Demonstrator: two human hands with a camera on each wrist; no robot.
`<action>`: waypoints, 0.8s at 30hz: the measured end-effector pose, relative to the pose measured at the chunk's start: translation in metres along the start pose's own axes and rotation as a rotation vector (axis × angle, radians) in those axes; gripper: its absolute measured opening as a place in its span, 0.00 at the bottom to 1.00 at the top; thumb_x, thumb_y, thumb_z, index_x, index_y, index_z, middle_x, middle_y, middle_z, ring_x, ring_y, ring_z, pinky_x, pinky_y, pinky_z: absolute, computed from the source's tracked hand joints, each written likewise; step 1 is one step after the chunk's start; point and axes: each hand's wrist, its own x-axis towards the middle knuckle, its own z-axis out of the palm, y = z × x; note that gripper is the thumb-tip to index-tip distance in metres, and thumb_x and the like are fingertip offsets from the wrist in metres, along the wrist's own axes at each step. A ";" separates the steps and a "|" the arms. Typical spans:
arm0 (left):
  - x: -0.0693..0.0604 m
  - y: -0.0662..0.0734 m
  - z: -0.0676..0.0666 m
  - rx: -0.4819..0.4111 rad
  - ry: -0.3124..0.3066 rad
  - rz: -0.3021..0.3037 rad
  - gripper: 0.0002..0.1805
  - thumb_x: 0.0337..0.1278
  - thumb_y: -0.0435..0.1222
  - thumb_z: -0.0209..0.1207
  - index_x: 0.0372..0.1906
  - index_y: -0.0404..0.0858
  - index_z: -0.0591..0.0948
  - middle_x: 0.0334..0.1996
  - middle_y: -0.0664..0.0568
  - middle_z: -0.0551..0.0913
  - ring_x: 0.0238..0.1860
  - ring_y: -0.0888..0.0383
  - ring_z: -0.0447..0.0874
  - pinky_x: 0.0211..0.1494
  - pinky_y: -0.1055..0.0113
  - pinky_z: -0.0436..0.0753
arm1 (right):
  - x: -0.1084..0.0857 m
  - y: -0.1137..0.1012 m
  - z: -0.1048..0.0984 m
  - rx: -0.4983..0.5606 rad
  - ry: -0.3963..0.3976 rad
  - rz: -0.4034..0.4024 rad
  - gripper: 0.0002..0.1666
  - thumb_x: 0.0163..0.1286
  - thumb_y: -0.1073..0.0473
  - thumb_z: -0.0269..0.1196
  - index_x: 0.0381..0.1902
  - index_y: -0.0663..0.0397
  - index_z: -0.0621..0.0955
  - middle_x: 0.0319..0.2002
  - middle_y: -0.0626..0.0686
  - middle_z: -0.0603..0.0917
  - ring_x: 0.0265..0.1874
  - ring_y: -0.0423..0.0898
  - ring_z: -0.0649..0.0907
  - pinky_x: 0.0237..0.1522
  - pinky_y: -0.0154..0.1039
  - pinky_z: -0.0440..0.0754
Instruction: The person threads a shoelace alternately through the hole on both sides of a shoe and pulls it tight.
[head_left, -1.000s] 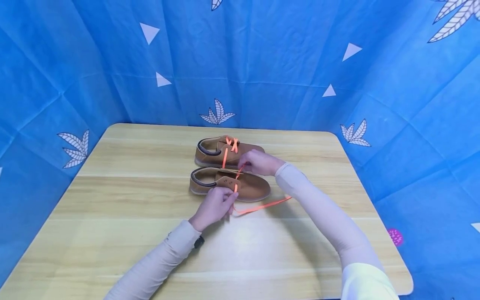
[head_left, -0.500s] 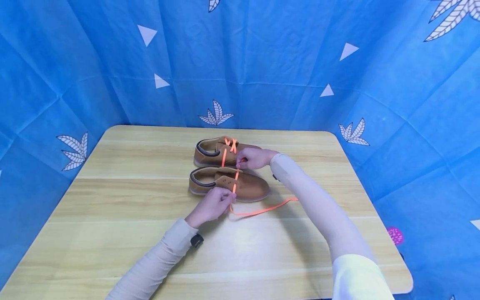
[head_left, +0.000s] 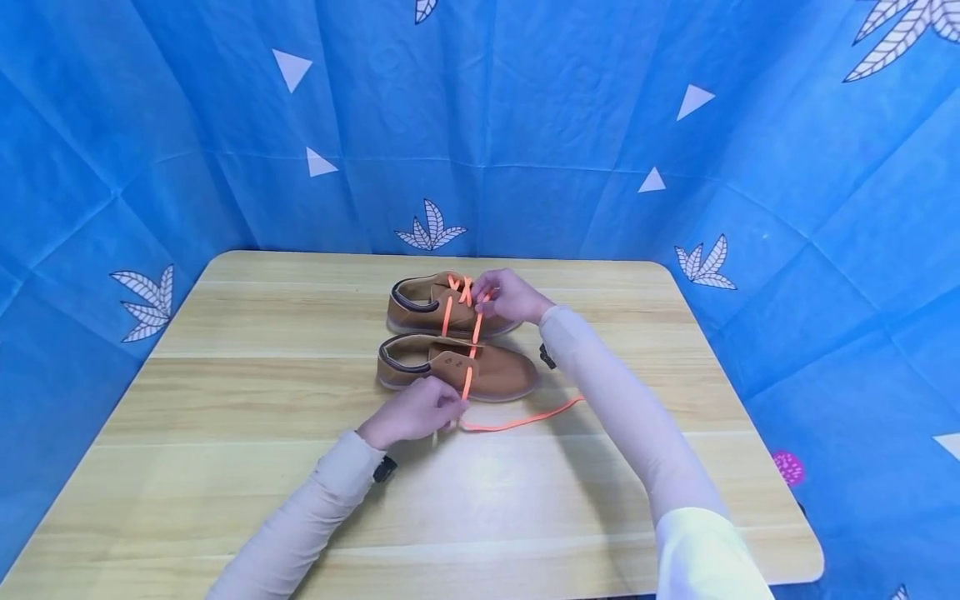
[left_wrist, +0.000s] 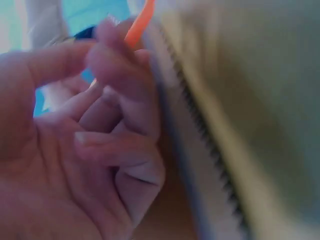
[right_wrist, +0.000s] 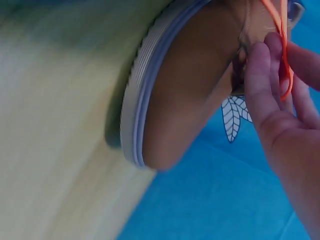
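Two brown shoes lie side by side, toes to the right. Across the front of the near shoe (head_left: 508, 375) runs an orange shoelace (head_left: 477, 327). My left hand (head_left: 412, 410) pinches one side of the lace by the shoe's near edge; in the left wrist view the lace (left_wrist: 140, 24) comes out between the fingertips. Over the far shoe (head_left: 412, 318), my right hand (head_left: 513, 297) pinches the other side and draws it up. The right wrist view has the lace (right_wrist: 287, 55) looped at those fingers. Part of the far shoe is hidden behind the right hand.
Both shoes stand on a wood-grain table (head_left: 225, 375). A loose length of lace (head_left: 521, 422) trails right over the tabletop, passing under the right forearm. A blue patterned curtain (head_left: 487, 125) encloses the table's back and sides.
My right hand has risen away from the near shoe toward the far one, pulling lace with it. My left hand has slid slightly left and nearer to me, still pinching the lace.
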 end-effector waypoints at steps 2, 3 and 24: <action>-0.003 0.003 -0.011 0.048 0.006 0.010 0.19 0.75 0.43 0.57 0.28 0.39 0.86 0.18 0.54 0.81 0.18 0.64 0.72 0.28 0.68 0.73 | -0.001 0.002 0.001 0.158 0.067 0.058 0.34 0.61 0.76 0.70 0.65 0.64 0.75 0.53 0.64 0.82 0.40 0.47 0.86 0.46 0.39 0.88; -0.005 0.005 -0.017 0.054 0.015 0.015 0.17 0.75 0.44 0.58 0.30 0.39 0.87 0.19 0.54 0.82 0.18 0.64 0.73 0.28 0.67 0.74 | -0.001 0.002 0.002 0.234 0.100 0.082 0.42 0.60 0.76 0.71 0.71 0.61 0.71 0.57 0.65 0.80 0.40 0.48 0.87 0.47 0.40 0.88; 0.029 -0.036 -0.055 0.201 0.366 0.073 0.16 0.71 0.39 0.63 0.58 0.38 0.84 0.57 0.43 0.86 0.62 0.44 0.83 0.70 0.44 0.76 | -0.007 0.005 0.020 1.084 0.333 0.312 0.28 0.74 0.69 0.62 0.70 0.66 0.73 0.44 0.52 0.92 0.45 0.44 0.89 0.65 0.44 0.82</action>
